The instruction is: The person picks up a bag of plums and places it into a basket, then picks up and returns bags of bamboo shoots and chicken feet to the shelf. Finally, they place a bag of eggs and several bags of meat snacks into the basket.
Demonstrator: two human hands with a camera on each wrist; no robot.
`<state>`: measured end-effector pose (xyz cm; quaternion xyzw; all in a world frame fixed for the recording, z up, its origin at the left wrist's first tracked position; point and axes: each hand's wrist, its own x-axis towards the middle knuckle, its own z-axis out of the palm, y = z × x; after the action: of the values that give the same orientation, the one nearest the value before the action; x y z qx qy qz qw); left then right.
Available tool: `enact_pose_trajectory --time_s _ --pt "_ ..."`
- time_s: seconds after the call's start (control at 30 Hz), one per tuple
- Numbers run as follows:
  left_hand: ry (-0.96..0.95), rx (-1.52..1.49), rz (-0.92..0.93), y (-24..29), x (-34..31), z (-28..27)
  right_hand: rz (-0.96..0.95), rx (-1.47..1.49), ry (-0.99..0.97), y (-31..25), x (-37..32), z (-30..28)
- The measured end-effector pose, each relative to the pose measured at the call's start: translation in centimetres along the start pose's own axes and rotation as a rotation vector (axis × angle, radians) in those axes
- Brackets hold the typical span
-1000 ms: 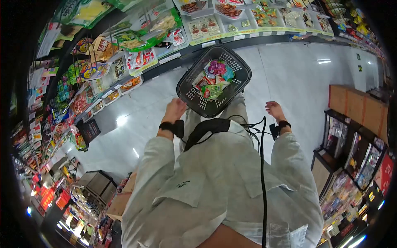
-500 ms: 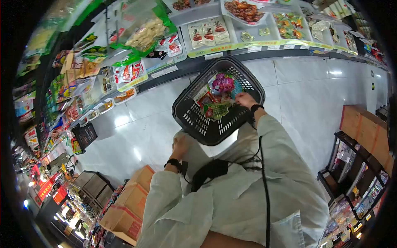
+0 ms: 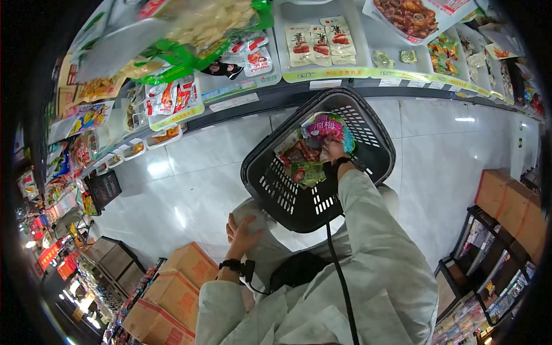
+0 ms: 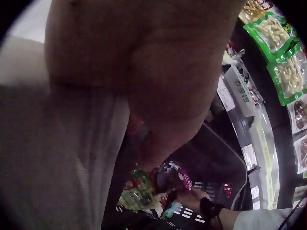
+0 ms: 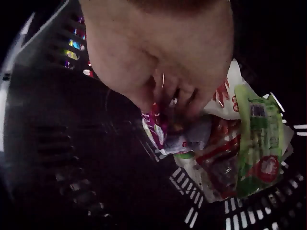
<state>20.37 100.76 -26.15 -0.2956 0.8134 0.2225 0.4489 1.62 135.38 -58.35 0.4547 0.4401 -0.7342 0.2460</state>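
In the head view a black shopping basket (image 3: 336, 104) with slotted sides stands in front of the person's legs, several snack packets inside. My right hand (image 3: 333, 150) reaches down into it; its fingers curl on the edge of a purple snack bag (image 3: 323, 125). The right wrist view shows those fingertips pinching the purple bag (image 5: 154, 128). Beside it lie a green packet (image 3: 307, 173) and a red packet (image 5: 218, 160). My left hand (image 3: 244, 233) rests at the left knee with loosely bent fingers, holding nothing.
A shelf edge with price labels (image 3: 233, 103) runs just beyond the basket. Trays of packaged snacks (image 3: 322, 43) and hanging green bags (image 3: 190, 57) line it. Cardboard boxes (image 3: 178, 293) stand behind at left, more boxes (image 3: 509, 204) on a rack at right. Another black basket (image 3: 104, 190) sits at left.
My right hand has moved from beside the body into the basket and onto the purple bag. My left hand has left the basket's side for the knee. The view has moved closer to the shelf.
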Motion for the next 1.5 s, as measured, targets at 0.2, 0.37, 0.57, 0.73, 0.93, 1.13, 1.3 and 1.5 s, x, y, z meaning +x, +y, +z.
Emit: enact_pose_trajectory --time_s 0.2,0.37,0.57,0.73,0.93,1.13,1.3,1.5 --pt "-0.110 0.078 0.149 -4.0 -1.2 1.4 -0.062 0.042 -0.007 -8.4 -15.6 2.0" --pt "-0.616 -0.352 0.576 -0.5 -3.7 -4.8 -0.287 -0.035 -0.029 -16.6 -35.7 4.9" --pt "-0.524 -0.497 0.797 12.4 -20.2 -17.8 -0.567 0.022 -0.198 -22.5 -57.6 11.7" --pt "-0.839 -1.039 0.819 15.1 -31.0 -21.9 -0.641 -0.194 -0.548 -22.9 -70.7 13.3" --pt "-0.662 -1.578 1.038 10.6 -40.1 -19.3 -0.753 -0.460 -0.639 -18.0 -78.6 10.9" --pt "-0.214 -1.395 1.131 2.5 -46.3 -16.8 -0.633 -0.695 -0.707 -12.4 -80.9 9.2" --pt "0.008 -1.367 1.094 -3.7 -47.9 -16.5 -0.609 -0.639 -0.901 -9.8 -81.2 10.8" --pt "0.025 -1.432 1.091 -9.5 -49.3 -17.2 -0.660 -0.616 -0.930 -7.1 -85.1 15.9"
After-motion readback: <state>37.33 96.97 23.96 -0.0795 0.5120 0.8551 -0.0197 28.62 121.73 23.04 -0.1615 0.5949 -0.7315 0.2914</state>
